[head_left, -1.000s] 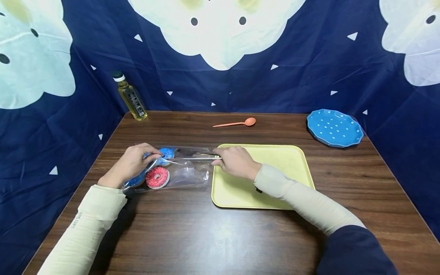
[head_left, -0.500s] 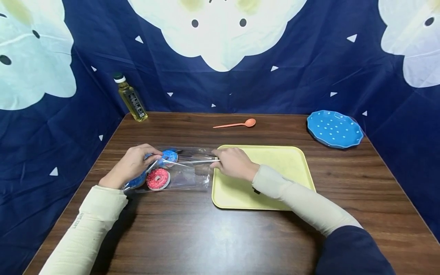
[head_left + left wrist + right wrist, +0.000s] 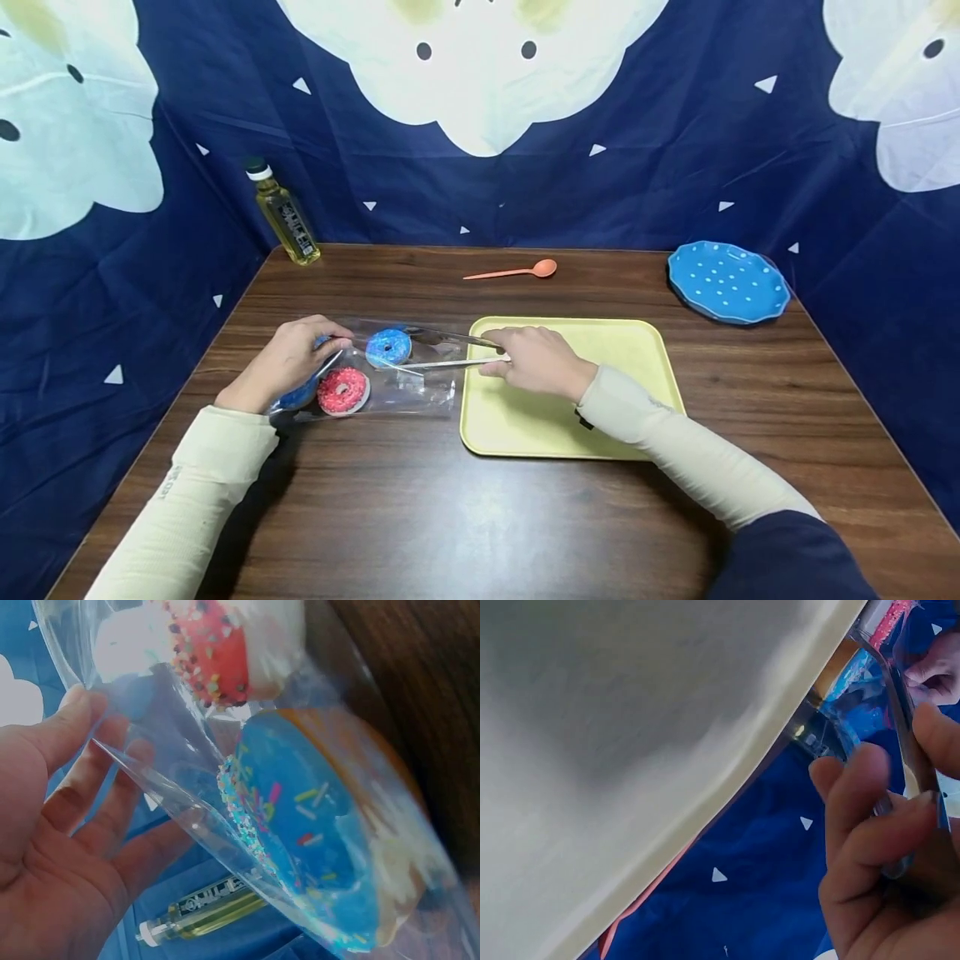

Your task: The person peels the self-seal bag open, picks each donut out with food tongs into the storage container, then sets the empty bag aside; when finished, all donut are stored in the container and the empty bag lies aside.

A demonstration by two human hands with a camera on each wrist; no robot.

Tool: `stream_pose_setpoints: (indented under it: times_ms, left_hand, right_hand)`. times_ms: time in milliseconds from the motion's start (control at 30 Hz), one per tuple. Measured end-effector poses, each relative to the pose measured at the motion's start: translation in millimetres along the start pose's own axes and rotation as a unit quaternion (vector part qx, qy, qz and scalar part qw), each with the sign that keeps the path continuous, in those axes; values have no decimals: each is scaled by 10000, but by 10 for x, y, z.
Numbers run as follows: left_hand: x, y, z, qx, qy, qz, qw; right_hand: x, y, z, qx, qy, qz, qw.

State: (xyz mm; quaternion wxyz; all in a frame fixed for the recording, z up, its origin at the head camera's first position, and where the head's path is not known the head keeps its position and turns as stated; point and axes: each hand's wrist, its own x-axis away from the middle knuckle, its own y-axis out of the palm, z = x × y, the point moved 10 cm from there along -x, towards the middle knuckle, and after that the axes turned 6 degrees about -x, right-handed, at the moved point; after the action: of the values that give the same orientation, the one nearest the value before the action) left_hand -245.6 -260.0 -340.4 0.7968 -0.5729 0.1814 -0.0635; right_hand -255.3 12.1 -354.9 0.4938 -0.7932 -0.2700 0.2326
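My left hand pinches the open edge of a clear plastic bag lying at the left of the table. Inside the bag are a pink-red doughnut, a blue doughnut and another blue one with sprinkles, partly covered by the left hand in the head view. Metal tongs are gripped in my right hand, above the left part of a yellow tray. The arms of the tongs reach into the bag, their far ends at the blue doughnut; whether they squeeze it I cannot tell.
An oil bottle stands at the back left corner. Along the back of the table lies an orange spoon. A blue dotted plate sits at the back right. Patterned dark blue cloth hangs around the table.
The right hand and tongs have drawn to the right. Within the bag, one blue doughnut has shifted right, away from the left hand. The left hand has hardly moved.
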Motion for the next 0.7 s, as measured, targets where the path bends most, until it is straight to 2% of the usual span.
stream_pose_setpoints:
  times_ms: [133,267,367,500,700]
  left_hand:
    - [4,15,0,20,-60,-5,10000]
    - [-1,9,16,8,-1,51,10000]
    - [5,24,17,15,-4,-36,10000]
    - [15,26,14,-16,-11,-116,9999]
    - [14,-14,29,-6,132,5,9999]
  right_hand:
    - [-47,42,-3,-161,63,-59,9998]
    - [-96,30,-34,-26,-43,71,10000]
    - [-94,25,-43,129,-89,129,9998]
    - [-46,4,-46,91,-131,122,9998]
    - [108,-124,-4,61,-176,310,9993]
